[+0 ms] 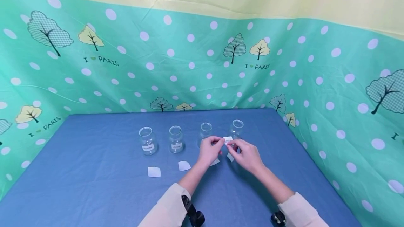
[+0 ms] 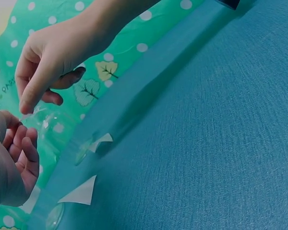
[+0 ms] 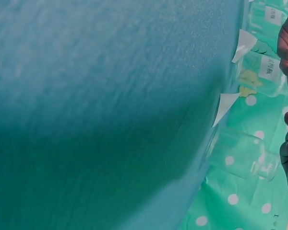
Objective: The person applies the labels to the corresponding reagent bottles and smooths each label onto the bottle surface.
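A small white printed label (image 1: 228,139) is stretched between both hands, over the right part of the table. The left hand (image 1: 209,151) pinches its left edge with thumb and forefinger. At its lower right edge, the right hand (image 1: 247,155) pinches it the same way. Behind the right hand stands a clear glass jar (image 1: 237,125), and another jar (image 1: 206,127) is partly hidden by the left hand. In the right wrist view, that second jar bears a label (image 3: 270,68), while the end jar (image 3: 237,153) shows none.
Two more glass jars with labels stand to the left, one (image 1: 147,138) outermost and one (image 1: 175,137) beside it. Several white paper pieces lie before the jars, including one (image 1: 154,171) at left. A patterned green cloth (image 1: 189,55) hangs behind the blue table (image 1: 94,171).
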`<action>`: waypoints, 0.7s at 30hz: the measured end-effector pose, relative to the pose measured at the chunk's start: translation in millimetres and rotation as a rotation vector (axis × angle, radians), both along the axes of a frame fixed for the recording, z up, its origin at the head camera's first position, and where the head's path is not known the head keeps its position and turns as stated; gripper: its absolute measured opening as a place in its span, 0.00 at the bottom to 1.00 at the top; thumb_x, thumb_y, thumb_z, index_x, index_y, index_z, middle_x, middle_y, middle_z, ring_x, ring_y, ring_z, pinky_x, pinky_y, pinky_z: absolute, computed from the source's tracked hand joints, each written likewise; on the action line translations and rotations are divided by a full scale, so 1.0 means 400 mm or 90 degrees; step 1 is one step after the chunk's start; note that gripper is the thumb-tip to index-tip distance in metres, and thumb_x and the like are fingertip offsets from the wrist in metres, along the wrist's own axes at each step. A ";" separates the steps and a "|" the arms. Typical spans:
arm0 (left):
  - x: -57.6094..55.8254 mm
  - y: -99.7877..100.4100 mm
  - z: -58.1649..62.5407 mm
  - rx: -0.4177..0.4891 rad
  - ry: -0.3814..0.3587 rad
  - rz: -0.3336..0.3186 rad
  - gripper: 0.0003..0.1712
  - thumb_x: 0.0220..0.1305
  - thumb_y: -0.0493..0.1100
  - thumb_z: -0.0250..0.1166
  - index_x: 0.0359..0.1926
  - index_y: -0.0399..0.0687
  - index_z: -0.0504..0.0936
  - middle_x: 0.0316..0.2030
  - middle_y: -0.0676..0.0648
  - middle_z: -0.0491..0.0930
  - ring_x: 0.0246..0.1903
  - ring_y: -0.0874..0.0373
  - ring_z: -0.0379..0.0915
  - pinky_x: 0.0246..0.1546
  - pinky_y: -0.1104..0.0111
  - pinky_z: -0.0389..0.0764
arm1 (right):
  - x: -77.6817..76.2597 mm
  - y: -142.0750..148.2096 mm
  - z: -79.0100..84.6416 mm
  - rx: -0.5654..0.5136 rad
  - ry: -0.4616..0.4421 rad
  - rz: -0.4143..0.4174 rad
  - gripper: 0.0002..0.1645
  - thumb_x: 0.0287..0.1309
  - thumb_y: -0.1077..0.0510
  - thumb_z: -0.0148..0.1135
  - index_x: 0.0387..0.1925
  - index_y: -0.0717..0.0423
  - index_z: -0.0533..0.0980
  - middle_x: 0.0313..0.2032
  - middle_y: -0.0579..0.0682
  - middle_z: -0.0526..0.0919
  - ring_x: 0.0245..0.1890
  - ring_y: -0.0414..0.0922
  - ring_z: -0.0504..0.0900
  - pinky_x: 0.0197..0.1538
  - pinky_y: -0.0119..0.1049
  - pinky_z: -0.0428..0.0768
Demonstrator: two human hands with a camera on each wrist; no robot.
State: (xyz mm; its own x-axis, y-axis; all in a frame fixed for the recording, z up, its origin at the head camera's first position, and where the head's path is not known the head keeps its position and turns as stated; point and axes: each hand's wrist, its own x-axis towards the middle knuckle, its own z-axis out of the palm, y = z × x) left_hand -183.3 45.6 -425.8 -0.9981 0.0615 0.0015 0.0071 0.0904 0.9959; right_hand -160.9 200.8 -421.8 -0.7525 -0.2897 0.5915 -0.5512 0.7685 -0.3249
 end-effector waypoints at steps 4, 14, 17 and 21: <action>-0.001 -0.004 0.003 0.003 0.002 0.011 0.15 0.60 0.46 0.62 0.38 0.38 0.83 0.27 0.40 0.80 0.13 0.65 0.72 0.17 0.75 0.72 | -0.003 0.007 -0.004 -0.029 -0.008 -0.016 0.07 0.48 0.60 0.70 0.32 0.51 0.81 0.22 0.41 0.78 0.19 0.33 0.70 0.24 0.25 0.71; -0.003 0.003 0.005 0.004 0.002 0.002 0.13 0.59 0.45 0.63 0.38 0.39 0.84 0.29 0.39 0.81 0.13 0.65 0.71 0.17 0.76 0.71 | -0.036 0.048 0.005 -0.270 -0.222 -0.067 0.09 0.57 0.56 0.64 0.35 0.58 0.81 0.23 0.50 0.80 0.21 0.37 0.73 0.24 0.28 0.71; -0.004 0.008 0.000 -0.008 0.018 -0.008 0.12 0.59 0.45 0.64 0.38 0.40 0.84 0.29 0.40 0.81 0.13 0.65 0.71 0.18 0.75 0.73 | -0.038 0.055 0.011 -0.297 -0.300 -0.064 0.13 0.57 0.54 0.63 0.38 0.60 0.81 0.26 0.55 0.82 0.23 0.40 0.77 0.26 0.27 0.73; -0.001 0.013 -0.002 -0.020 0.035 -0.020 0.12 0.60 0.46 0.64 0.37 0.41 0.84 0.28 0.44 0.80 0.14 0.64 0.71 0.19 0.73 0.74 | -0.039 0.066 0.011 -0.320 -0.359 -0.068 0.14 0.56 0.55 0.65 0.38 0.63 0.81 0.29 0.60 0.83 0.24 0.39 0.77 0.26 0.27 0.73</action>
